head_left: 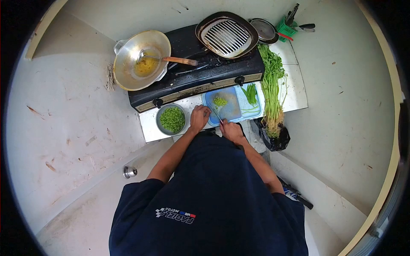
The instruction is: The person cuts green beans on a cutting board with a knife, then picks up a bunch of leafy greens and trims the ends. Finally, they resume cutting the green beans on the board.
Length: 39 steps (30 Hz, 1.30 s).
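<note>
My right hand (232, 131) grips a knife (218, 116) at the front edge of the blue cutting board (230, 110). Its blade slants up and left across the board. Close to the blade, my left hand (200, 117) rests at the board's left edge with fingers bunched; whatever they hold, if anything, is too small to make out. A small heap of chopped green vegetable (220, 101) lies on the board beyond the blade. Whole green pods or stalks (250, 94) lie in the board's right section. Left of my left hand stands a grey bowl (185, 123) filled with chopped greens (172, 119).
Behind the board is a black gas stove (188, 81) carrying a wok (124, 64) with a wooden-handled spatula (179, 60) and a grill pan (226, 38). Leafy greens with roots (271, 81) hang over the counter's right edge above a black plastic bag (279, 143). A green basket (286, 30) holds utensils.
</note>
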Each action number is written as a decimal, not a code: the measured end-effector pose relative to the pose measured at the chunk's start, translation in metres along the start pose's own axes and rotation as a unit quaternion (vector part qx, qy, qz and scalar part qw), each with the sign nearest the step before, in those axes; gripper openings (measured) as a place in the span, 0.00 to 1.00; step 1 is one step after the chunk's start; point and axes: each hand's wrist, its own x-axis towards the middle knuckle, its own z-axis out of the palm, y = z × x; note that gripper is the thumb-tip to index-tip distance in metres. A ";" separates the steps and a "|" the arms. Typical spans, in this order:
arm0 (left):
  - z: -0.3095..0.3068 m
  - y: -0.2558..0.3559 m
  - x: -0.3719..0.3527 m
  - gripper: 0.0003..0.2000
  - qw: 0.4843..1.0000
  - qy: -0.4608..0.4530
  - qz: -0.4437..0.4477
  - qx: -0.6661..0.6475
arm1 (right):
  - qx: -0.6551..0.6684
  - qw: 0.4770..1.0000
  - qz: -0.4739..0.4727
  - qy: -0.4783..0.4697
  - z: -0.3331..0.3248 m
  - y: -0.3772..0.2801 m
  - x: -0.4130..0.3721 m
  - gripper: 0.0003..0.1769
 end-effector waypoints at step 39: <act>-0.002 -0.007 0.001 0.05 0.999 -0.031 0.031 0.016 | -0.001 1.000 -0.027 0.009 0.007 -0.001 0.010 0.20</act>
